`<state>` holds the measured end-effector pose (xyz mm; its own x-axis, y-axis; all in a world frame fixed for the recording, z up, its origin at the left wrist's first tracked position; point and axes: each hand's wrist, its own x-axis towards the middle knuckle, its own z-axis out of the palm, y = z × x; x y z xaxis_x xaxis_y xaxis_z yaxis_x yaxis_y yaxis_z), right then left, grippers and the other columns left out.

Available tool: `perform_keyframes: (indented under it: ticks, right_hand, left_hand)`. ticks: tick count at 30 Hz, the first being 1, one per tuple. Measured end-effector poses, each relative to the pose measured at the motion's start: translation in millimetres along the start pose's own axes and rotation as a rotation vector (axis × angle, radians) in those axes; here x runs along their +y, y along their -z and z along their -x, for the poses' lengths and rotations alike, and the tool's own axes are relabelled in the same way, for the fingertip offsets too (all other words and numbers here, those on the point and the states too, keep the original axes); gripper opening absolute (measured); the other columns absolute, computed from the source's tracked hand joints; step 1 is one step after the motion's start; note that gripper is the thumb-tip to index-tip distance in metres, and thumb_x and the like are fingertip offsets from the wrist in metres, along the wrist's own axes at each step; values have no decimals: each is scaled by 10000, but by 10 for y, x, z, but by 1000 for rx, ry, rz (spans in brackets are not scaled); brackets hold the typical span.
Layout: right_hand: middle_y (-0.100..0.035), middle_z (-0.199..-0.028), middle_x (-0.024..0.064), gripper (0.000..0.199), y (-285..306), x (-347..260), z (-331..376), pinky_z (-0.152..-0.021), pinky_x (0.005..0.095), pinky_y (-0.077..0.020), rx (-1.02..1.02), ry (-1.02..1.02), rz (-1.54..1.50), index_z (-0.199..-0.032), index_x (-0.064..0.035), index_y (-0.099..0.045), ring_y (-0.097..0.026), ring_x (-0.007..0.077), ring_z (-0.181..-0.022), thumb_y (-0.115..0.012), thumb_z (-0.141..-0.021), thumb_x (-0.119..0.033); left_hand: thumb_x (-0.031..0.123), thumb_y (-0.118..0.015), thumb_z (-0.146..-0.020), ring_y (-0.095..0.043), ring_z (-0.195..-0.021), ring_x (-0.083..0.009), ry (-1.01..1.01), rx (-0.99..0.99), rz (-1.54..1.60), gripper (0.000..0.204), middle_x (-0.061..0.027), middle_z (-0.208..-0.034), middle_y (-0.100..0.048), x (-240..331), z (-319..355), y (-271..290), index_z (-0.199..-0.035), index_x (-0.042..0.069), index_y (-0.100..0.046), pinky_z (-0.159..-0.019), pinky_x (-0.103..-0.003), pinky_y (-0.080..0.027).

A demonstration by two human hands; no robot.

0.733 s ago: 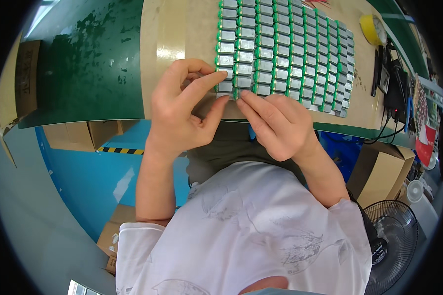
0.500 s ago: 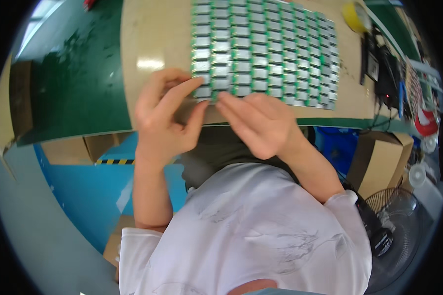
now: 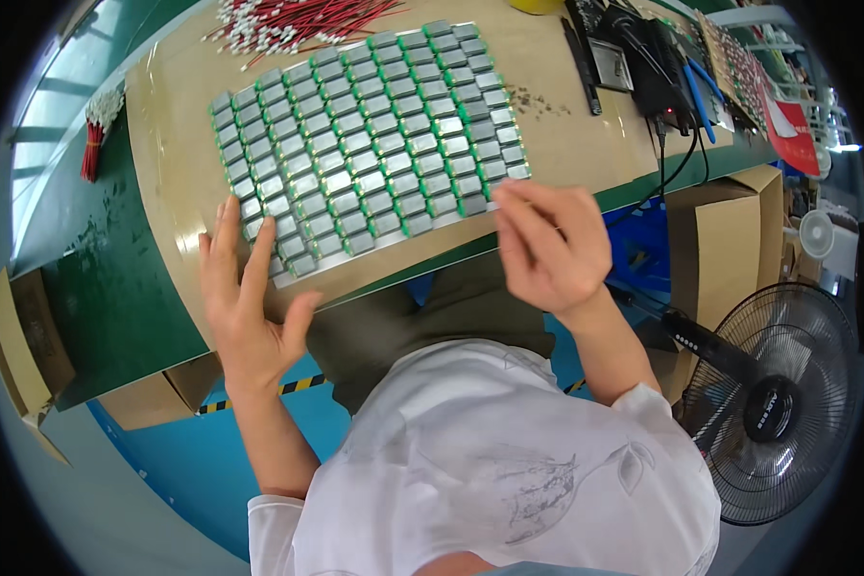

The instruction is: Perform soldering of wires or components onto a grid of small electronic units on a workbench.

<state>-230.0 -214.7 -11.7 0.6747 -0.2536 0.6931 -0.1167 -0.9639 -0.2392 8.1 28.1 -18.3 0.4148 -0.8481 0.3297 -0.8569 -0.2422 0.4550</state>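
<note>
Far left: bundle of red wires (image 3: 90,144) lying on the green mat (image 3: 96,288), near the tabletop's left edge. Below it, cardboard boxes (image 3: 154,398) under the tabletop (image 3: 178,182).

Left of centre: left hand (image 3: 250,302) laid flat, palm down, on the brown tabletop at the near left corner of the array; fingers (image 3: 256,259) spread and extended, tips touching the nearest corner cells; grip fully open, nothing held.

Centre: array of small grey rectangular cells with green edges (image 3: 370,134), packed side by side in slanting rows on the brown tabletop, near edge just short of the tabletop's front rim. Behind it, at the far edge, heap of red wires with white ends (image 3: 298,19).

Right of centre: right hand (image 3: 552,245) raised at the near right corner of the array, palm turned away from the camera, fingers loosely curled, fingertips (image 3: 509,197) just beside the corner cells; contact with them cannot be told. Grip partly open, nothing seen held.

Right: dark devices and cables (image 3: 643,67) on the tabletop, with blue-handled pliers (image 3: 698,91) beside them. Further right, cardboard box (image 3: 730,250) standing beside the tabletop. Lower right: black floor fan (image 3: 773,408).

Bottom centre: white printed shirt (image 3: 480,470).
</note>
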Motion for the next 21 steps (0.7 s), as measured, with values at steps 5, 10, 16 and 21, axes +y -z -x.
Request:
perform_keyframes:
  ticks: [5, 10, 16, 21]
  right_hand:
    - [-731, -1204, 110, 411, 211, 190, 150, -588, 285, -516, -56, -196, 4, -1153, -67, -797, -626, 198, -740, -861, -754, 9]
    - [-693, -1317, 145, 482, 170, 284, 135, -771, 374, -552, -128, -190, -46, -1221, -56, -770, -646, 280, -970, -874, -751, -72]
    - [-642, -1428, 190, 466, 154, 431, 112, -1109, 531, -486, -292, -152, -83, -1235, 15, -733, -575, 401, -1356, -832, -806, -135]
    - [-630, -1465, 193, 448, 126, 539, 172, -1131, 544, -475, -290, -167, -126, -1237, 38, -730, -567, 410, -1385, -815, -834, -140]
  left_hand:
    - [234, -771, -937, -509, -1467, -453, -60, 27, -76, 500, -241, -1535, -584, 333, -447, 41, -1373, 2, -697, -1218, -609, -358]
    - [179, -765, -929, -466, -1490, -455, -278, -80, -84, 620, -265, -1566, -528, 897, -1155, -502, -1458, -81, -573, -1227, -591, -370]
    - [382, -626, -1031, -338, -1556, -497, -347, -231, -182, 742, -343, -1622, -411, 1163, -1562, -1079, -1502, -169, -467, -1279, -592, -269]
    - [274, -663, -996, -278, -1589, -493, -296, -297, -176, 776, -340, -1677, -324, 1124, -1501, -1130, -1562, -167, -366, -1297, -585, -238]
